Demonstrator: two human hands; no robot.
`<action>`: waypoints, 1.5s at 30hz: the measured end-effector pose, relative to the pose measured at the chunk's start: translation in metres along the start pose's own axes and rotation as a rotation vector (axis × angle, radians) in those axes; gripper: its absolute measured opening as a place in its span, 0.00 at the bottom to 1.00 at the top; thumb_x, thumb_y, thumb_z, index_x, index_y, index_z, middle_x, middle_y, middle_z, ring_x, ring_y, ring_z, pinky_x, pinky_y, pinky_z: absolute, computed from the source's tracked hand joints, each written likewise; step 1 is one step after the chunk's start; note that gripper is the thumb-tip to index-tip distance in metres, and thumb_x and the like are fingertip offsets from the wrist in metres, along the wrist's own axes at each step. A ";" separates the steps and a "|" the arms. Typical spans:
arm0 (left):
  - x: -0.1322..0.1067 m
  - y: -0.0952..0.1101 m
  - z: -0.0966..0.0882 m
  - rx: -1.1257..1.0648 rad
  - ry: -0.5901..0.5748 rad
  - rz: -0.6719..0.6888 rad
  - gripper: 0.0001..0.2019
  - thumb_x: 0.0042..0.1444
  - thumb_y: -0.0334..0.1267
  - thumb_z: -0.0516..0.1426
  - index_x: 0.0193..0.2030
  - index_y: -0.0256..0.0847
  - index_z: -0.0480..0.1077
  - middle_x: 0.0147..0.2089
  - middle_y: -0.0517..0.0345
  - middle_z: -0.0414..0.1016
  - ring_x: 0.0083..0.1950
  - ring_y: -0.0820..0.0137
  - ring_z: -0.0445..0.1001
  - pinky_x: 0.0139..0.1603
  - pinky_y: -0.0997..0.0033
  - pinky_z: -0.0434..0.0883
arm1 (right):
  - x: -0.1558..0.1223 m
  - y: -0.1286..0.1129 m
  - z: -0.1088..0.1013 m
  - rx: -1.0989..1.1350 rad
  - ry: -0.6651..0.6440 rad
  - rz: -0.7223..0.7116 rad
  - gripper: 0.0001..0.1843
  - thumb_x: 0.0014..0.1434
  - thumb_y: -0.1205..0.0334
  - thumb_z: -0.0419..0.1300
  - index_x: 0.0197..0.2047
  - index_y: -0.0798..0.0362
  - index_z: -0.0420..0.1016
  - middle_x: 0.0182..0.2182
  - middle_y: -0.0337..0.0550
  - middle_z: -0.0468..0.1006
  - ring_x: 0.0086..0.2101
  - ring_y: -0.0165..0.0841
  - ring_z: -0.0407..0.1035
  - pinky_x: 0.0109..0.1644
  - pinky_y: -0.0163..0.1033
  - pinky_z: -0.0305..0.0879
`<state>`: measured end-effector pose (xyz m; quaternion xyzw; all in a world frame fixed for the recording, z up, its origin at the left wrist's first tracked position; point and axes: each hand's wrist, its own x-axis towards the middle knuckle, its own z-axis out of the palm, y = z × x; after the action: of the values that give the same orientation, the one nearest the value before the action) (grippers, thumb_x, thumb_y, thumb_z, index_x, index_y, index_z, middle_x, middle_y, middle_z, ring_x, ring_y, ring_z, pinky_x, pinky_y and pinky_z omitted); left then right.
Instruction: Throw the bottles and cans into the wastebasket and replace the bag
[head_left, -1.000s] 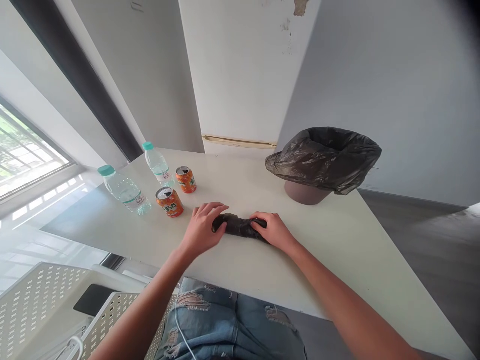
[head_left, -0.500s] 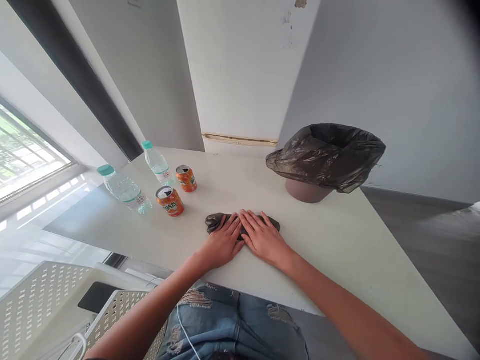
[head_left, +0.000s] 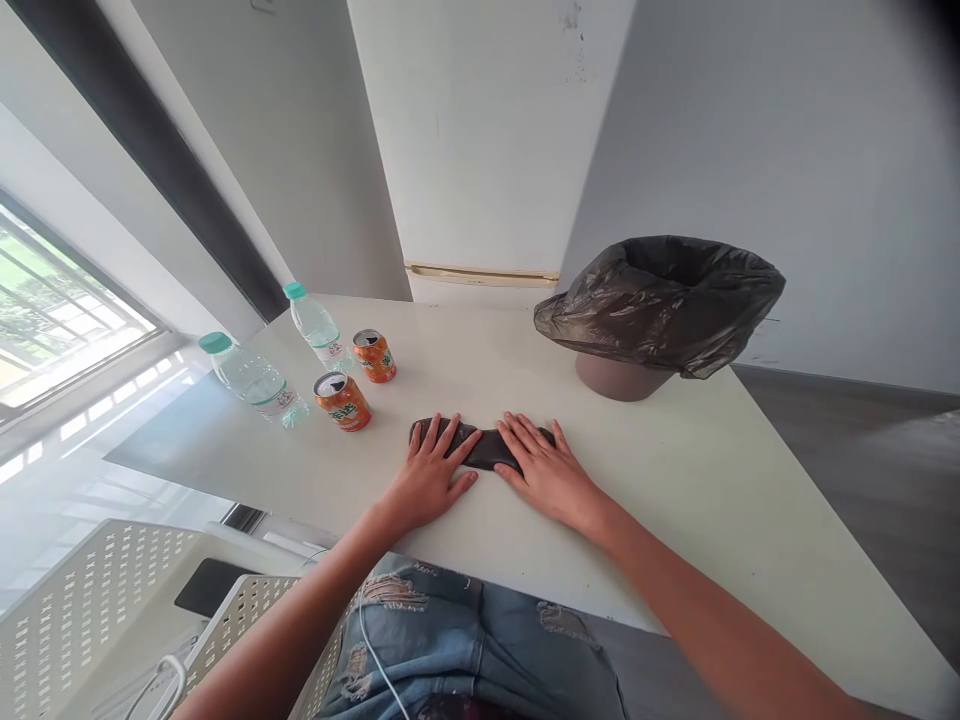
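Observation:
A folded black plastic bag (head_left: 486,447) lies flattened on the white table (head_left: 675,480) in front of me. My left hand (head_left: 430,470) lies flat on its left end with fingers spread. My right hand (head_left: 544,468) lies flat on its right end, fingers stretched out. A strip of the bag shows between the two hands. Neither hand grips anything.
A brown bin lined with a black bag (head_left: 660,300) stands at the back right of the table. Two orange cans (head_left: 342,400) (head_left: 373,356) and two water bottles (head_left: 251,378) (head_left: 315,325) stand at the left. A white perforated chair (head_left: 112,610) is below left.
Both hands went from gripping the rolled bag's ends to pressing it flat together at its middle, then slid apart towards its ends. The bag now lies flatter and longer.

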<state>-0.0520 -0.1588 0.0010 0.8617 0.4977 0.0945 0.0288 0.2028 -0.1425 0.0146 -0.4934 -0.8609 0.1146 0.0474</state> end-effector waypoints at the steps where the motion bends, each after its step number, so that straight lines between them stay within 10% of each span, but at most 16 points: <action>1: 0.000 0.000 0.001 -0.007 -0.002 0.000 0.32 0.75 0.55 0.49 0.82 0.55 0.51 0.84 0.47 0.43 0.83 0.38 0.42 0.76 0.25 0.51 | -0.001 0.002 -0.001 0.004 -0.011 0.021 0.40 0.77 0.40 0.44 0.82 0.50 0.45 0.79 0.49 0.45 0.78 0.47 0.42 0.79 0.72 0.36; 7: 0.000 0.003 -0.012 -0.121 -0.005 -0.016 0.36 0.74 0.56 0.51 0.83 0.56 0.44 0.84 0.48 0.46 0.83 0.40 0.42 0.77 0.27 0.51 | -0.002 0.016 -0.007 0.047 -0.061 0.029 0.46 0.73 0.32 0.47 0.83 0.48 0.43 0.80 0.52 0.44 0.78 0.52 0.40 0.77 0.74 0.37; 10: 0.008 0.004 -0.037 -0.205 0.174 -0.092 0.31 0.76 0.48 0.48 0.82 0.48 0.48 0.81 0.48 0.56 0.83 0.50 0.46 0.80 0.36 0.51 | 0.000 0.030 -0.018 0.046 0.027 0.006 0.52 0.66 0.35 0.61 0.82 0.46 0.46 0.79 0.54 0.49 0.77 0.57 0.43 0.75 0.74 0.47; 13: 0.027 0.002 -0.055 -0.259 0.227 -0.143 0.22 0.75 0.39 0.47 0.72 0.43 0.66 0.70 0.48 0.73 0.75 0.55 0.66 0.76 0.46 0.62 | 0.001 0.041 -0.031 0.003 0.198 -0.004 0.39 0.63 0.50 0.68 0.74 0.44 0.64 0.71 0.54 0.64 0.69 0.55 0.58 0.66 0.63 0.64; 19: 0.069 0.006 -0.042 -0.313 -0.084 -0.138 0.17 0.66 0.42 0.60 0.57 0.37 0.77 0.48 0.45 0.82 0.54 0.52 0.79 0.57 0.52 0.76 | 0.003 0.041 -0.039 0.103 0.546 0.206 0.11 0.65 0.60 0.62 0.50 0.49 0.75 0.44 0.51 0.79 0.46 0.47 0.73 0.47 0.49 0.70; 23: 0.079 0.014 -0.029 -0.328 -0.052 -0.172 0.05 0.58 0.34 0.64 0.42 0.40 0.79 0.48 0.45 0.77 0.55 0.53 0.77 0.58 0.54 0.74 | 0.003 0.033 -0.032 0.417 0.245 0.434 0.12 0.65 0.51 0.63 0.36 0.46 0.65 0.26 0.39 0.79 0.29 0.39 0.73 0.34 0.43 0.64; 27: 0.082 0.020 -0.030 -0.622 -0.003 -0.248 0.01 0.60 0.35 0.60 0.37 0.41 0.73 0.39 0.53 0.77 0.44 0.60 0.77 0.49 0.60 0.74 | 0.005 0.021 -0.029 0.755 0.095 0.441 0.16 0.64 0.48 0.63 0.42 0.44 0.60 0.26 0.32 0.82 0.21 0.35 0.71 0.31 0.41 0.67; 32: 0.080 0.039 -0.041 -1.374 0.147 -0.394 0.18 0.61 0.53 0.63 0.42 0.44 0.62 0.31 0.64 0.74 0.29 0.71 0.70 0.31 0.73 0.67 | 0.005 0.010 -0.035 0.968 0.307 0.304 0.29 0.65 0.41 0.63 0.63 0.43 0.62 0.33 0.37 0.85 0.29 0.37 0.78 0.37 0.43 0.73; 38: 0.069 0.060 -0.051 -1.423 0.259 -0.242 0.20 0.64 0.51 0.65 0.48 0.46 0.59 0.40 0.60 0.77 0.38 0.71 0.76 0.40 0.73 0.72 | 0.003 0.003 -0.041 1.105 0.422 0.059 0.45 0.57 0.46 0.74 0.73 0.44 0.64 0.66 0.50 0.73 0.60 0.45 0.74 0.57 0.47 0.76; 45: 0.066 0.031 -0.059 -0.740 0.238 -0.006 0.41 0.56 0.55 0.70 0.71 0.49 0.62 0.72 0.42 0.66 0.73 0.51 0.66 0.70 0.49 0.68 | 0.004 0.009 -0.036 0.871 0.544 0.126 0.16 0.58 0.58 0.70 0.50 0.46 0.83 0.44 0.43 0.83 0.43 0.41 0.78 0.53 0.48 0.75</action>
<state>-0.0046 -0.1204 0.0717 0.7746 0.4322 0.3669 0.2802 0.2155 -0.1288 0.0472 -0.4907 -0.6586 0.3325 0.4635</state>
